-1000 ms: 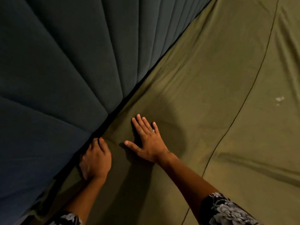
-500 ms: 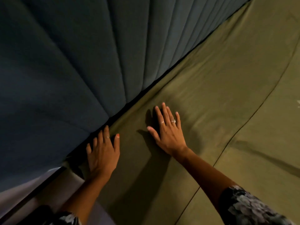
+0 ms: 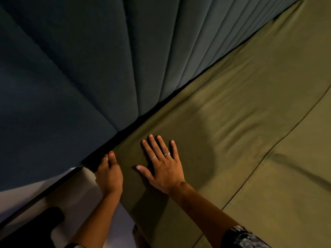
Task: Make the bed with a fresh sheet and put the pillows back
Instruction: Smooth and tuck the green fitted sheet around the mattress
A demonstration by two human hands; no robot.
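Observation:
An olive-green sheet (image 3: 241, 122) covers the mattress, with soft wrinkles and a dark seam line running diagonally across it. My right hand (image 3: 161, 165) lies flat on the sheet near the head corner, fingers spread, holding nothing. My left hand (image 3: 109, 172) is at the sheet's corner, its fingertips pushed into the dark gap between the mattress and the headboard, so those fingers are partly hidden. No pillows are in view.
A tall padded dark teal headboard (image 3: 89, 68) with vertical channels fills the upper left. Pale floor (image 3: 77, 190) shows beside the bed at lower left, with a dark object (image 3: 35, 228) on it.
My left hand went from lying flat on the sheet's edge to pressing its fingers into the headboard gap. My right hand stays flat. The view shifted, showing more floor.

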